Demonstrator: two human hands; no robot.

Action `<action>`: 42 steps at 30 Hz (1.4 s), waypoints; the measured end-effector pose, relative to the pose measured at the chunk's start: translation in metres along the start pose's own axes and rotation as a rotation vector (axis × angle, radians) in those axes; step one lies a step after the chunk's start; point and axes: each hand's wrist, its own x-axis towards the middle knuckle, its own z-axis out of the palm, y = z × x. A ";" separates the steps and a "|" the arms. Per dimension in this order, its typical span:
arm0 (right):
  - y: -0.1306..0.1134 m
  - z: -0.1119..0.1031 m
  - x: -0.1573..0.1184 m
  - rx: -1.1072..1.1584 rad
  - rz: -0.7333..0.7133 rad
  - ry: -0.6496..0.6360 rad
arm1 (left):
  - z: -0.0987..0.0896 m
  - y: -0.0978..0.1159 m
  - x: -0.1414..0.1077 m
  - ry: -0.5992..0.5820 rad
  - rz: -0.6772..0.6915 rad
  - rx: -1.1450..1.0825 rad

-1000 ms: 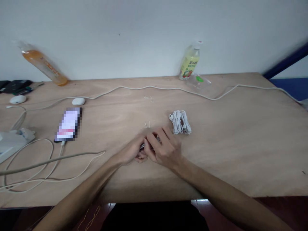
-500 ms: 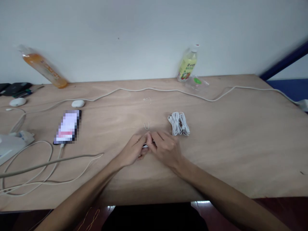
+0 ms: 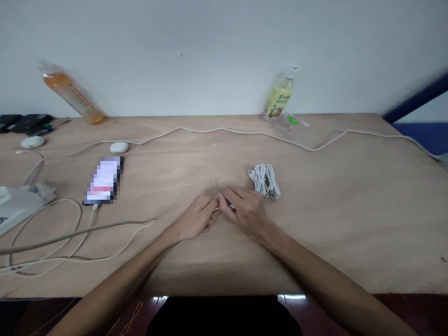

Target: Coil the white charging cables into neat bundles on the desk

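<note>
My left hand (image 3: 198, 217) and my right hand (image 3: 245, 210) meet over the near middle of the table, fingertips touching. Both are closed, with thumbs and fingers pinched around a small white item (image 3: 231, 206). Only slivers of it show between the fingers, so its kind is hidden. Just beyond the fingertips lies a bent white twist tie (image 3: 217, 182). Right of it, close to my right hand's knuckles, rest bundled white cables (image 3: 264, 180), coiled and lying side by side. Farther back are more thin white ties (image 3: 219, 146).
A long white cord (image 3: 245, 132) runs across the back of the wooden table (image 3: 332, 210). A phone (image 3: 103, 179), a white case (image 3: 119, 147) and looped cables (image 3: 79, 228) lie left. An orange bottle (image 3: 75, 98) and a yellow-green bottle (image 3: 279, 98) lean on the wall.
The view has shifted slightly, so things on the table appear a little farther right. My hands stay together around the white item, with the fingers only slightly changed.
</note>
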 end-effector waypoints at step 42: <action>0.002 -0.004 0.014 0.630 0.827 -0.057 | 0.005 0.010 -0.001 0.043 0.365 0.321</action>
